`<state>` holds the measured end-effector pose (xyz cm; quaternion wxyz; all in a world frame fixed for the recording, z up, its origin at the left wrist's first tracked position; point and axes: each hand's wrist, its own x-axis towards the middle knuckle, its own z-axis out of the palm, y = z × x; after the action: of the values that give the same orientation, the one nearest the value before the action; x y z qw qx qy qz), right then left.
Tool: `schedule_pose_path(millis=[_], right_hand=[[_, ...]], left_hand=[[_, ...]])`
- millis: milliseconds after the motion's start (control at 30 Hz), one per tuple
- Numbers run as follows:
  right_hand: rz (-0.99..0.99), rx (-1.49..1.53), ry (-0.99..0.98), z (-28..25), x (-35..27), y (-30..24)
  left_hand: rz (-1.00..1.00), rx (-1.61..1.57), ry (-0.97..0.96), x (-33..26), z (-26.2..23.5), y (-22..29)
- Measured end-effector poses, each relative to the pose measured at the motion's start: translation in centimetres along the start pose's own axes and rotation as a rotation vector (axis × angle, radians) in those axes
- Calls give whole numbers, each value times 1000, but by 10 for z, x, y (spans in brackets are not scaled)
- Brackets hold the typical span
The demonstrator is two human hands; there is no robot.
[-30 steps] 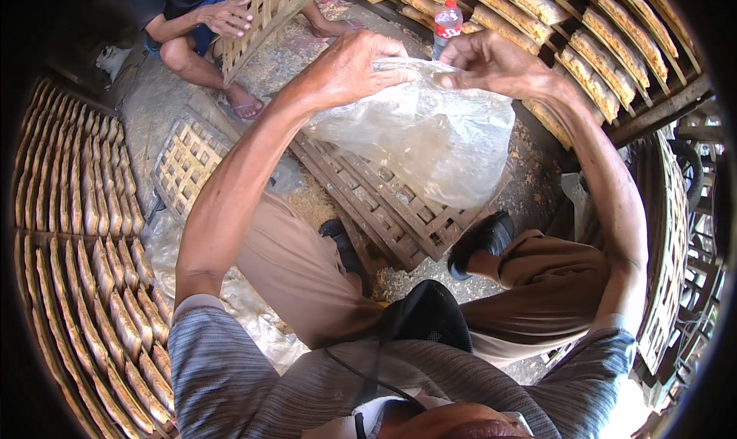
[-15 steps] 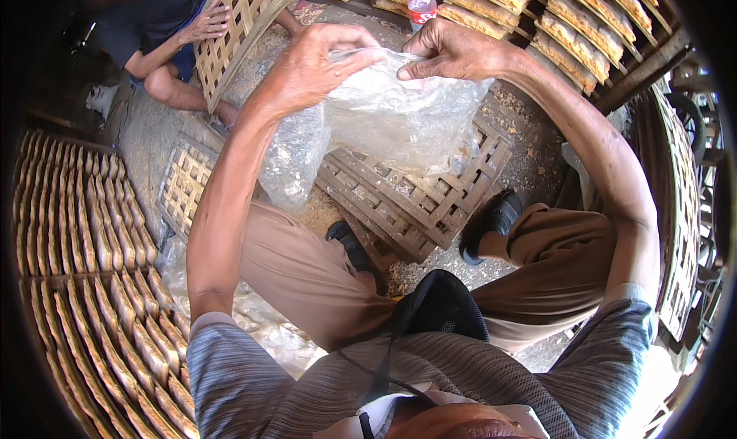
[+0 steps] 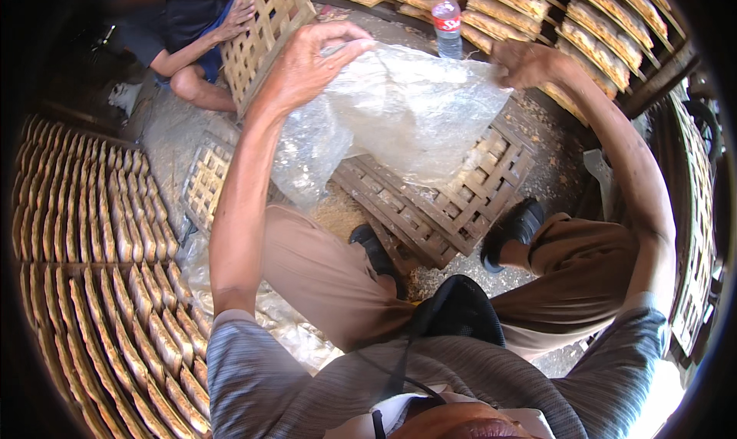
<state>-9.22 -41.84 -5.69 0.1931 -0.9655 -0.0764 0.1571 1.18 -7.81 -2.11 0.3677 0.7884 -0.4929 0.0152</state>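
Plastic fills the middle of the head view: a large clear plastic bag is held up and stretched between both raised hands. The left hand pinches the bag's upper left edge, thumb against curled fingertips. The right hand is closed on the upper right edge, its fingers bunched around the film. The bag hangs down in front of the person, above a woven bamboo tray that lies flat on the gritty floor just beyond two dark sandals.

A second, smaller lattice tray lies on the floor to the left. Rows of pale flat crackers on racks curve along the left rim, and more racks stand along the top right. A clear water bottle with a red label stands at the far edge, behind the bag. At the top left another person sits with a hand on an upright bamboo tray.
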Motion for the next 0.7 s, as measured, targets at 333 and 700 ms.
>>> schedule_pose_path(millis=[333,700], right_hand=[[-245,339,75,-12,8,-56],[-323,390,155,5,19,-68]], left_hand=[[-61,-13,-160,4,16,13],[-158,-43,-170,2,10,22]])
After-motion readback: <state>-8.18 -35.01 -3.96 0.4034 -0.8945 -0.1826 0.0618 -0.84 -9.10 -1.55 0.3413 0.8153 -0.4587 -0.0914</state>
